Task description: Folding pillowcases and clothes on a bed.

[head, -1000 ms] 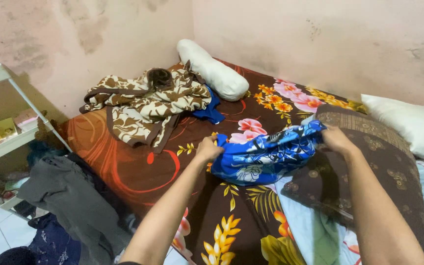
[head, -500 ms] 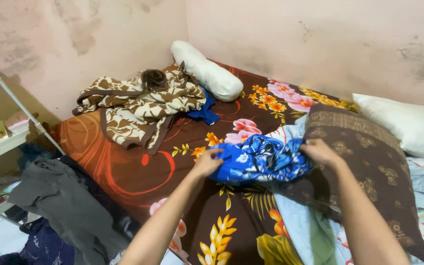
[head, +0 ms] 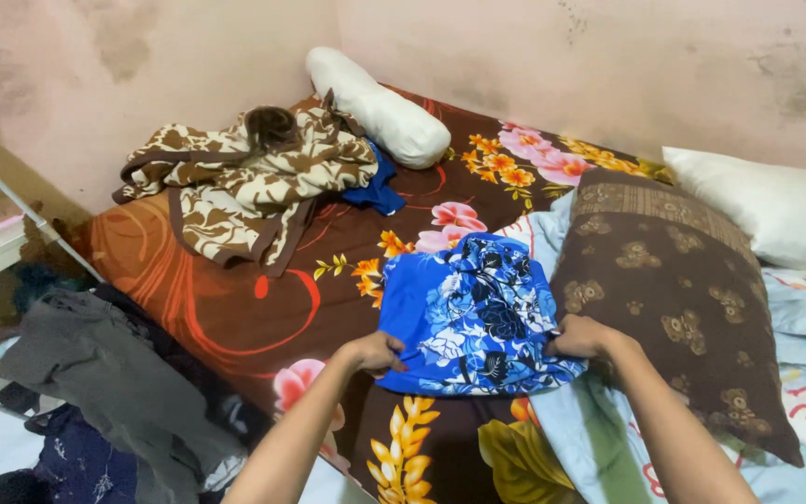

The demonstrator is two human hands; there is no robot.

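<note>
A: The blue floral cloth point(head: 474, 313), soft and rumpled, lies nearly flat on the brown flowered bedsheet point(head: 263, 308); the left hand point(head: 375, 353) and right hand point(head: 582, 337) pinch its near corners, fingers clamped on the fabric.

B: A second ago it was bunched and lifted between the hands; now it is spread, just beside the brown patterned pillow point(head: 673, 289); a crumpled brown-and-cream blanket point(head: 244, 182) sits well apart.
</note>
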